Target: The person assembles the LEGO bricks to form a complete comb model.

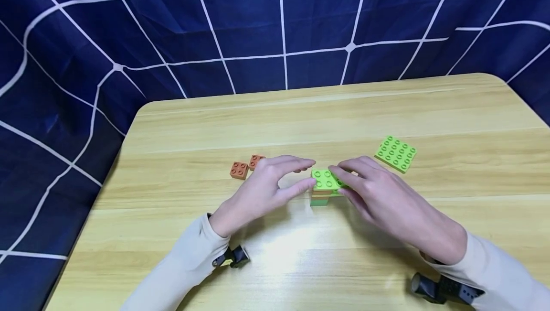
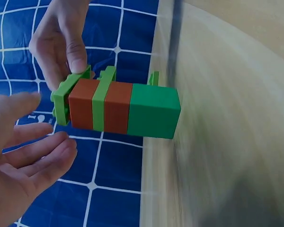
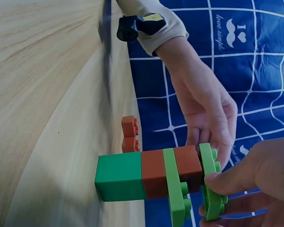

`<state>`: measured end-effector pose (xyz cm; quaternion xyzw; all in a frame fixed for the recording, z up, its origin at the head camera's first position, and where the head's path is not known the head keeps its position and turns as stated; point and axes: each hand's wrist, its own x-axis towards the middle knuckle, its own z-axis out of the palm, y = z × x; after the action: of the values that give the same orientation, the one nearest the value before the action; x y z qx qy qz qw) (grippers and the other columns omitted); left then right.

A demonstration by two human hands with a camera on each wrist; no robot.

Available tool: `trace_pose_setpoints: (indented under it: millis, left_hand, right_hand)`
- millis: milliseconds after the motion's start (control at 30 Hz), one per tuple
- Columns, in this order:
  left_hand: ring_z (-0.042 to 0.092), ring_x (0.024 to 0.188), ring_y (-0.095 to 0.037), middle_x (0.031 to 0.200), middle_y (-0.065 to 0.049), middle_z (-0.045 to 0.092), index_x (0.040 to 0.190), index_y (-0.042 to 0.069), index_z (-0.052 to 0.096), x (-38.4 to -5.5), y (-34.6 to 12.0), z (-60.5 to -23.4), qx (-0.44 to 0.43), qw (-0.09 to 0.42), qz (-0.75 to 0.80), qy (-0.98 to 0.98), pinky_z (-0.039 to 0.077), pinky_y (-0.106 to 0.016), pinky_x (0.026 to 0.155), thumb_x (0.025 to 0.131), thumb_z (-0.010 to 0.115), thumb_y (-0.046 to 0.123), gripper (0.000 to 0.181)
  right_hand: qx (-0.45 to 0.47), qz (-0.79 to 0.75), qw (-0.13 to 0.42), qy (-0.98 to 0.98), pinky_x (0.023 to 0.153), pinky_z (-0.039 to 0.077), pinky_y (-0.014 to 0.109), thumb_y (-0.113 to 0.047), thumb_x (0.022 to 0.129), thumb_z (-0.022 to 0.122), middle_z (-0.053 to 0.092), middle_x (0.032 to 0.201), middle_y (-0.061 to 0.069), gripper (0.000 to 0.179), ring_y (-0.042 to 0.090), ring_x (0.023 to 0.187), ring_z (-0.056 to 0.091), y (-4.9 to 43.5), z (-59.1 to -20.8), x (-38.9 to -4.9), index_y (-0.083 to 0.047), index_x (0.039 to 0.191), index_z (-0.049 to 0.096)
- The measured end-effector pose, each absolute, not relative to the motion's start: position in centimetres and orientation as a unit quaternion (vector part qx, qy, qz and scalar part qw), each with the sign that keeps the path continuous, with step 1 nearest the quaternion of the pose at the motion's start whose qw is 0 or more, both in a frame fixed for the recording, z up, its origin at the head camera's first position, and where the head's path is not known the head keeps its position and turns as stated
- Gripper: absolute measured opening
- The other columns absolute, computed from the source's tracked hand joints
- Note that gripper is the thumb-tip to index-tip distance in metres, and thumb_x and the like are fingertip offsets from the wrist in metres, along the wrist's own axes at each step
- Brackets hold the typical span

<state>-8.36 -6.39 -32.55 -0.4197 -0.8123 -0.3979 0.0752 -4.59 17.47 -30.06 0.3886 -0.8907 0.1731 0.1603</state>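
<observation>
A small tower of toy building bricks stands upright on the table. From the bottom it has a dark green block (image 2: 154, 111), an orange brick (image 2: 117, 108), a light green plate (image 2: 102, 105) and another orange brick (image 2: 82, 104). At its top lies a second light green plate (image 1: 322, 180), slightly tilted against the upper orange brick in the wrist views. My right hand (image 1: 382, 194) pinches the overhanging right end of this top plate between thumb and fingers. Beside the tower's left side, my left hand (image 1: 270, 184) has relaxed, spread fingers around nothing, close to the top plate.
Two orange bricks, a nearer one (image 1: 238, 170) and one partly hidden by my left hand (image 1: 256, 160), lie left of the tower. A square light green plate (image 1: 396, 153) lies behind my right hand. Blue gridded cloth (image 1: 249, 24) hangs beyond the wooden table (image 1: 172, 215).
</observation>
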Motion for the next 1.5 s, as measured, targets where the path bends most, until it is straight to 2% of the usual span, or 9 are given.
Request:
trace_pose_setpoints:
  millis: [167, 400, 667, 767, 833, 900, 1500]
  left_hand:
    - [0.065, 0.107, -0.021, 0.113, -0.014, 0.069, 0.116, -0.002, 0.067, -8.2, -5.9, -32.7, -0.432, 0.068, -0.389, -0.811, 0.048, -0.019, 0.097, 0.092, 0.066, 0.019, 0.032]
    - [0.064, 0.109, -0.022, 0.116, -0.015, 0.068, 0.12, -0.003, 0.065, -8.1, -5.6, -32.7, -0.424, 0.054, -0.384, -0.818, 0.048, -0.02, 0.096, 0.092, 0.067, 0.022, 0.038]
    - [0.066, 0.106, -0.024, 0.112, -0.016, 0.069, 0.114, -0.005, 0.067, -8.3, -5.6, -32.8, -0.43, 0.065, -0.39, -0.812, 0.048, -0.019, 0.096, 0.088, 0.071, 0.021, 0.036]
    - [0.066, 0.105, -0.024, 0.111, -0.017, 0.069, 0.113, -0.005, 0.068, -8.4, -5.6, -32.8, -0.43, 0.064, -0.395, -0.809, 0.048, -0.019, 0.096, 0.088, 0.072, 0.02, 0.036]
    - [0.067, 0.105, -0.024, 0.111, -0.016, 0.069, 0.113, -0.005, 0.068, -8.4, -5.6, -32.8, -0.429, 0.063, -0.397, -0.809, 0.048, -0.019, 0.095, 0.088, 0.072, 0.02, 0.036]
    - [0.067, 0.105, -0.024, 0.111, -0.016, 0.069, 0.113, -0.005, 0.068, -8.4, -5.6, -32.8, -0.427, 0.062, -0.398, -0.809, 0.048, -0.019, 0.095, 0.088, 0.072, 0.02, 0.036]
    - [0.065, 0.107, -0.025, 0.112, -0.016, 0.068, 0.114, -0.004, 0.067, -8.3, -5.7, -33.3, -0.433, 0.079, -0.397, -0.806, 0.048, -0.018, 0.094, 0.088, 0.071, 0.019, 0.035]
  right_hand:
    - [0.391, 0.171, 0.161, -0.89, 0.077, 0.057, 0.045, -0.001, 0.08, 0.069, 0.065, 0.105, 0.018, 0.039, 0.032, 0.098, 0.062, 17.5, -30.1, -4.7, 0.006, 0.118, 0.065]
    - [0.397, 0.17, 0.162, -0.887, 0.076, 0.057, 0.045, 0.002, 0.075, 0.072, 0.065, 0.104, 0.018, 0.043, 0.032, 0.096, 0.062, 17.4, -30.1, -4.8, 0.006, 0.117, 0.065]
    - [0.399, 0.176, 0.156, -0.886, 0.081, 0.055, 0.047, 0.001, 0.075, 0.073, 0.065, 0.106, 0.016, 0.044, 0.032, 0.097, 0.062, 17.4, -29.9, -4.9, 0.005, 0.118, 0.065]
    - [0.399, 0.181, 0.157, -0.885, 0.083, 0.054, 0.048, -0.02, 0.095, 0.061, 0.066, 0.106, 0.015, 0.034, 0.031, 0.098, 0.062, 17.4, -29.9, -5.0, 0.005, 0.118, 0.065]
    - [0.4, 0.182, 0.161, -0.884, 0.084, 0.053, 0.048, -0.034, 0.103, 0.045, 0.066, 0.106, 0.015, 0.046, 0.031, 0.098, 0.062, 17.3, -30.0, -5.0, 0.004, 0.117, 0.065]
    - [0.4, 0.178, 0.168, -0.883, 0.084, 0.053, 0.049, -0.044, 0.104, 0.026, 0.067, 0.105, 0.015, 0.064, 0.031, 0.098, 0.062, 17.1, -30.0, -5.1, 0.004, 0.116, 0.066]
    - [0.406, 0.181, 0.167, -0.88, 0.084, 0.055, 0.05, -0.046, 0.103, 0.025, 0.069, 0.105, 0.017, 0.067, 0.034, 0.096, 0.067, 16.6, -30.5, -5.7, 0.006, 0.115, 0.066]
